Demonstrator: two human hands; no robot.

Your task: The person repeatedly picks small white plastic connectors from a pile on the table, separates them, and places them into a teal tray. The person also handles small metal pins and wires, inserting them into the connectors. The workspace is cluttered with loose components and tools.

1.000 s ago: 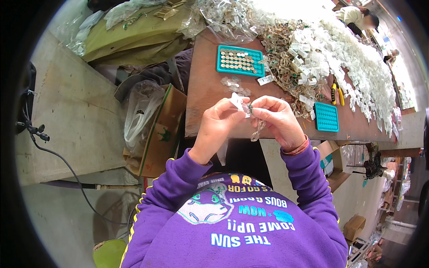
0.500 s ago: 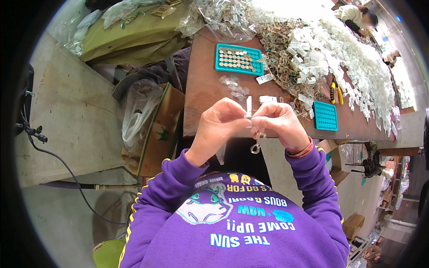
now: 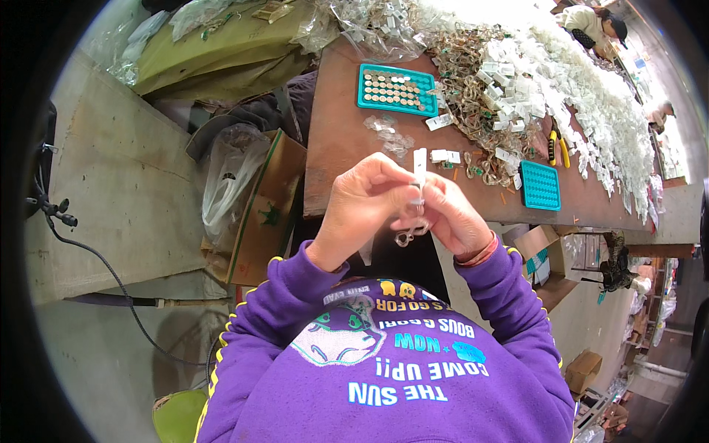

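Tag [image 3: 420,164] and metal clasp [image 3: 405,236] sit pinched between left hand [image 3: 365,201] and right hand [image 3: 452,218]; a loose pinch could drop the clasp.

tiny white strip [image 3: 420,164] stands upright, pinched between both hands, with a small metal clasp [image 3: 405,236] dangling just below.
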